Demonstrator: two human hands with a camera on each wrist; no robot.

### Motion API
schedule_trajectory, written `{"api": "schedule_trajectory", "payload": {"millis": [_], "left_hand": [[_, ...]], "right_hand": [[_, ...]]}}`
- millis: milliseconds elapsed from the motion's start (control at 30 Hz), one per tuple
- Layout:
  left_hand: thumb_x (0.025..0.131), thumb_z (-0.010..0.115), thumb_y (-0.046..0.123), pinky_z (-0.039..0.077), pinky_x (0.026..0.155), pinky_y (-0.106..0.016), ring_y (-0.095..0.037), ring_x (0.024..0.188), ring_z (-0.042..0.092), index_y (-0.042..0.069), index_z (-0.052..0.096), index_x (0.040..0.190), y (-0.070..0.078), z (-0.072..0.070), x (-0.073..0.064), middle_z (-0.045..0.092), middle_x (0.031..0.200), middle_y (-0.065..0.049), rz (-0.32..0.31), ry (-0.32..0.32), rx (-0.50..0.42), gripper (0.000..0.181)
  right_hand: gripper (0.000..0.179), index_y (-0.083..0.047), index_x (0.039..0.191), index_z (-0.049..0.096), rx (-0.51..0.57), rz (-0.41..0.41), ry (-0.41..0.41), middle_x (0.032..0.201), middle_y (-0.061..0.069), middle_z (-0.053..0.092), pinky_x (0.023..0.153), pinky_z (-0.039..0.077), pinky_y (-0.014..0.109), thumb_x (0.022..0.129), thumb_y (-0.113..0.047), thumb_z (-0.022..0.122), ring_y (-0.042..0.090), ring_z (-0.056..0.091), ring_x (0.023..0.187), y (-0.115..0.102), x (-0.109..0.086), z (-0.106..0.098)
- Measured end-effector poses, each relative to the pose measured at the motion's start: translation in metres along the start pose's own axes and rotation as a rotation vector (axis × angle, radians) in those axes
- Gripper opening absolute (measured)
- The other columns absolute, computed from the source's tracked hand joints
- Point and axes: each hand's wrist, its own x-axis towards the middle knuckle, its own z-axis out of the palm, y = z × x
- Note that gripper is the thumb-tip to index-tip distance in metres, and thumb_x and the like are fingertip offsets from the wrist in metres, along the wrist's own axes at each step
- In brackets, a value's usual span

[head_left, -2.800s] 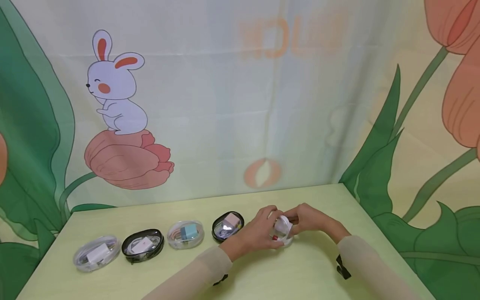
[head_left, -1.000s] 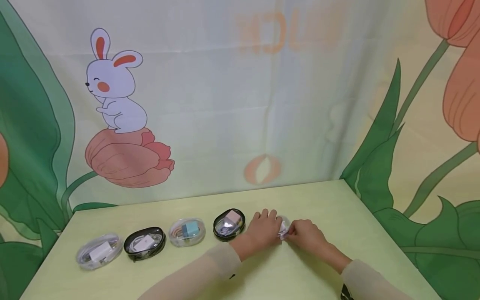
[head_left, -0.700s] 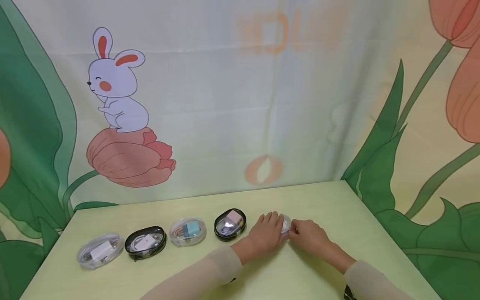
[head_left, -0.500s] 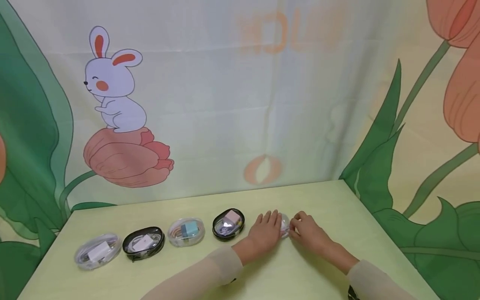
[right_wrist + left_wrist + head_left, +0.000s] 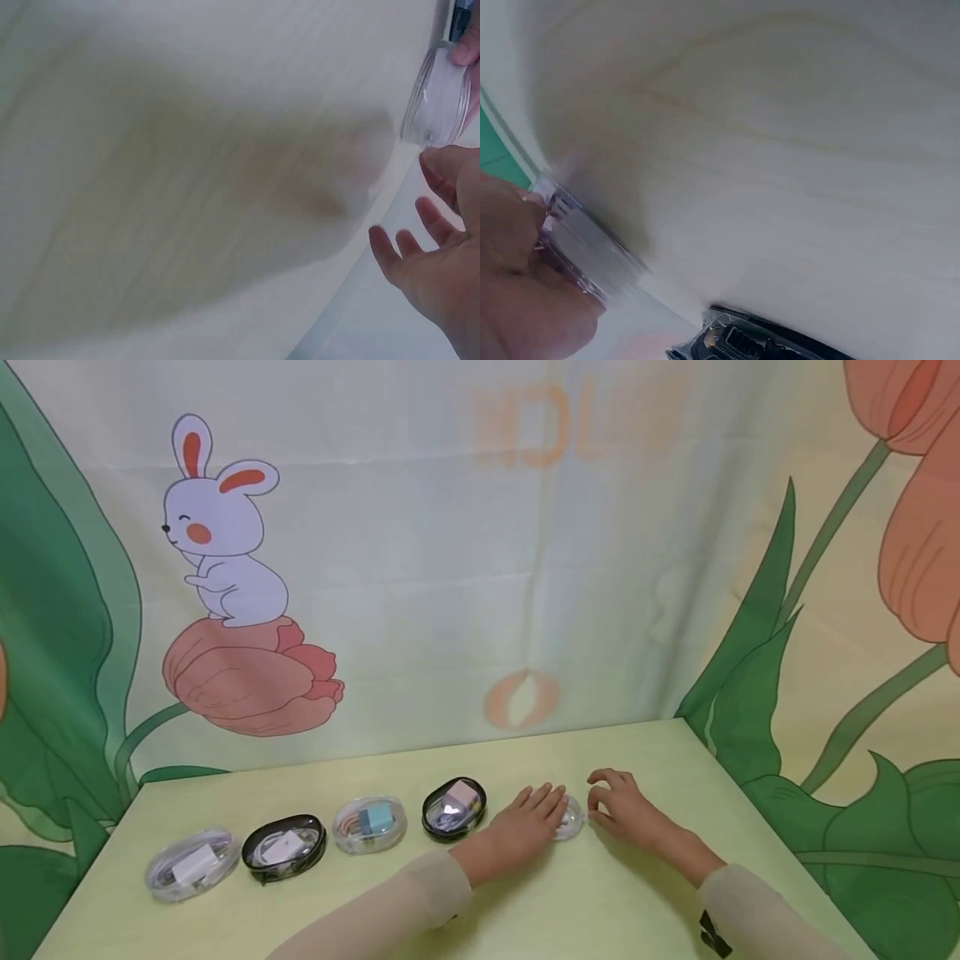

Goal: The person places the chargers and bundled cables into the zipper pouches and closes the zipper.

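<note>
A small clear plastic case (image 5: 572, 818) lies on the table, partly covered by my left hand (image 5: 521, 831). That hand rests on its left side with fingers straight and close together. In the left wrist view the case (image 5: 592, 251) sticks out past the hand (image 5: 525, 277), its contents blurred. Just right of the case my right hand (image 5: 626, 810) is raised, fingers spread and loosely bent, holding nothing. From the right wrist the hand (image 5: 442, 240) is seen close beside the case's clear wall (image 5: 435, 97), with the thumb very near it.
Left of the hands stand several oval cases in a row: a black-rimmed one (image 5: 454, 810) with a pink charger, a clear one (image 5: 370, 825) with a blue charger, another black-rimmed one (image 5: 285, 849), and a clear one (image 5: 192, 865) at far left. A printed curtain (image 5: 420, 610) hangs behind the table.
The right hand's fingers were pinching at the case's right edge; now they have let go and moved slightly up and right, spreading. The left hand has flattened over the case.
</note>
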Motion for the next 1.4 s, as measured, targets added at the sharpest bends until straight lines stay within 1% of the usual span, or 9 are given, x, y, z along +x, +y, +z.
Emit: {"api": "schedule_trajectory", "payload": {"millis": [167, 333, 567, 700, 900, 967, 1033, 1267, 1400], "left_hand": [[0.111, 0.039, 0.031, 0.027, 0.122, -0.039, -0.023, 0.154, 0.024, 0.009, 0.028, 0.161, -0.002, -0.002, 0.002, 0.024, 0.167, -0.006, -0.004, -0.014, -0.074, 0.055], [0.106, 0.037, 0.057, 0.03, 0.12, -0.042, -0.021, 0.151, 0.031, 0.006, 0.033, 0.158, 0.008, -0.005, 0.012, 0.032, 0.164, -0.008, -0.139, -0.011, -0.184, 0.072], [0.106, 0.036, 0.057, 0.03, 0.119, -0.045, -0.019, 0.149, 0.035, 0.009, 0.036, 0.158, 0.024, -0.004, 0.026, 0.039, 0.161, -0.005, -0.296, -0.028, -0.144, 0.071], [0.11, 0.034, 0.048, 0.033, 0.118, -0.045, -0.02, 0.148, 0.036, 0.01, 0.037, 0.158, 0.026, -0.003, 0.026, 0.039, 0.161, -0.005, -0.277, -0.024, -0.096, 0.061], [0.112, 0.032, 0.039, 0.031, 0.12, -0.043, -0.025, 0.152, 0.027, 0.008, 0.033, 0.159, 0.016, -0.002, 0.014, 0.032, 0.164, -0.008, -0.074, 0.006, -0.067, 0.056], [0.112, 0.031, 0.039, 0.027, 0.121, -0.043, -0.024, 0.154, 0.023, 0.009, 0.031, 0.16, 0.011, -0.002, 0.012, 0.028, 0.166, -0.007, -0.048, 0.012, -0.074, 0.056], [0.112, 0.031, 0.04, 0.024, 0.123, -0.044, -0.024, 0.155, 0.02, 0.01, 0.029, 0.16, 0.007, 0.0, 0.009, 0.025, 0.167, -0.006, -0.061, 0.008, -0.08, 0.057], [0.107, 0.03, 0.058, 0.024, 0.123, -0.043, -0.029, 0.154, 0.022, 0.002, 0.029, 0.159, 0.008, 0.0, 0.007, 0.026, 0.166, -0.015, -0.255, -0.019, -0.169, 0.077], [0.106, 0.029, 0.06, 0.025, 0.122, -0.041, -0.029, 0.153, 0.024, 0.0, 0.03, 0.158, 0.009, -0.002, 0.01, 0.027, 0.165, -0.016, -0.285, -0.008, -0.172, 0.079]], "right_hand": [[0.016, -0.01, 0.08, 0.064, 0.087, -0.004, -0.018, 0.12, 0.021, 0.062, 0.096, 0.043, 0.058, 0.091, -0.001, 0.072, 0.044, 0.055, 0.11, 0.0, 0.003, 0.005], [0.016, -0.009, 0.077, 0.067, 0.106, 0.008, -0.004, 0.119, 0.021, 0.064, 0.094, 0.044, 0.058, 0.087, -0.003, 0.077, 0.043, 0.058, 0.108, -0.005, 0.003, 0.005], [0.016, -0.011, 0.075, 0.069, 0.124, 0.023, 0.034, 0.122, 0.022, 0.063, 0.097, 0.043, 0.06, 0.083, -0.004, 0.081, 0.044, 0.058, 0.113, -0.009, 0.003, 0.006], [0.017, -0.014, 0.076, 0.069, 0.114, 0.045, 0.091, 0.128, 0.023, 0.061, 0.097, 0.042, 0.066, 0.08, -0.006, 0.084, 0.049, 0.052, 0.121, -0.005, 0.003, 0.007], [0.018, -0.02, 0.077, 0.07, 0.079, 0.122, 0.119, 0.142, 0.022, 0.054, 0.102, 0.038, 0.071, 0.079, -0.012, 0.085, 0.054, 0.041, 0.133, 0.008, 0.008, 0.011], [0.018, -0.02, 0.077, 0.07, 0.087, 0.125, 0.116, 0.144, 0.024, 0.053, 0.102, 0.037, 0.072, 0.08, -0.011, 0.085, 0.056, 0.04, 0.134, 0.01, 0.011, 0.012], [0.018, -0.019, 0.076, 0.07, 0.117, 0.13, 0.104, 0.146, 0.027, 0.051, 0.102, 0.035, 0.075, 0.08, -0.01, 0.084, 0.059, 0.038, 0.134, 0.009, 0.012, 0.014], [0.021, -0.018, 0.076, 0.067, 0.239, 0.062, 0.045, 0.15, 0.033, 0.042, 0.108, 0.024, 0.076, 0.082, -0.005, 0.083, 0.065, 0.03, 0.135, -0.003, 0.009, 0.017], [0.022, -0.018, 0.075, 0.067, 0.258, 0.001, 0.067, 0.149, 0.033, 0.042, 0.107, 0.023, 0.077, 0.08, -0.003, 0.083, 0.065, 0.03, 0.135, -0.008, 0.006, 0.016]]}}
